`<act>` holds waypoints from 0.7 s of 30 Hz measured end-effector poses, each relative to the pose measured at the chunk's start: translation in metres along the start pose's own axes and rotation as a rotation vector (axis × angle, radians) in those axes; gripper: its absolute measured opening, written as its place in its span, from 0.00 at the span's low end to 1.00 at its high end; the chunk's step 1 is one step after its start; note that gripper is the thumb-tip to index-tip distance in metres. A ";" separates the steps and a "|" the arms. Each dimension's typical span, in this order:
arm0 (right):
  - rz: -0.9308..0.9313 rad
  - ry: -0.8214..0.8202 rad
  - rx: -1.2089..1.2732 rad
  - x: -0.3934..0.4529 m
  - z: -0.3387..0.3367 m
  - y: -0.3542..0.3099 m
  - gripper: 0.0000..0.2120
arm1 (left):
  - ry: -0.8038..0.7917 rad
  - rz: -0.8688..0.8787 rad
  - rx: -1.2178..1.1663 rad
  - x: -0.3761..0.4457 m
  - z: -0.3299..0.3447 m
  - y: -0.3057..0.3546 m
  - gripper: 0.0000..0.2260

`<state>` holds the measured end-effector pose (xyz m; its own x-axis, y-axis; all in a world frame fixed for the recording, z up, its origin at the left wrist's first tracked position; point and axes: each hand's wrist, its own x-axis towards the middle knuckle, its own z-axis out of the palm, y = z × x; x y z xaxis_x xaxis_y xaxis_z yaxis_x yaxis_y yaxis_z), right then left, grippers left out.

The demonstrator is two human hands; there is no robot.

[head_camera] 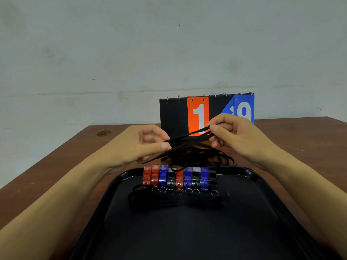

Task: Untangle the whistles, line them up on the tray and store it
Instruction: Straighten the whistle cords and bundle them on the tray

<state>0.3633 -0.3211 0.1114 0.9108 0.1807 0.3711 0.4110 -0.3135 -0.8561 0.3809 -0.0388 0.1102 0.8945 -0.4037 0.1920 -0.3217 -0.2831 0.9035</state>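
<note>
Several whistles (179, 177), red, blue and black, lie side by side in a row at the far end of a black tray (187, 231). Their key rings point toward me, with black cords bunched below them. A tangle of black lanyard cords (191, 149) hangs above the tray's far rim. My left hand (139, 145) pinches the cords at their left end. My right hand (234, 136) pinches a strand at the upper right. The cords stretch between both hands.
A flip scoreboard (199, 115) with an orange 1 and a blue 9 stands behind the hands, near the wall. The tray lies on a brown wooden table (56, 166), whose far left corner ends at the wall.
</note>
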 end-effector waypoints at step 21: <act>0.184 -0.154 -0.246 0.003 -0.018 0.018 0.05 | 0.104 0.032 0.281 0.002 -0.030 -0.010 0.06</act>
<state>0.3743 -0.3427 0.1041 0.9618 0.2331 0.1434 0.2541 -0.5661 -0.7842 0.3952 -0.0103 0.1131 0.9047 -0.3295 0.2699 -0.4108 -0.5072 0.7576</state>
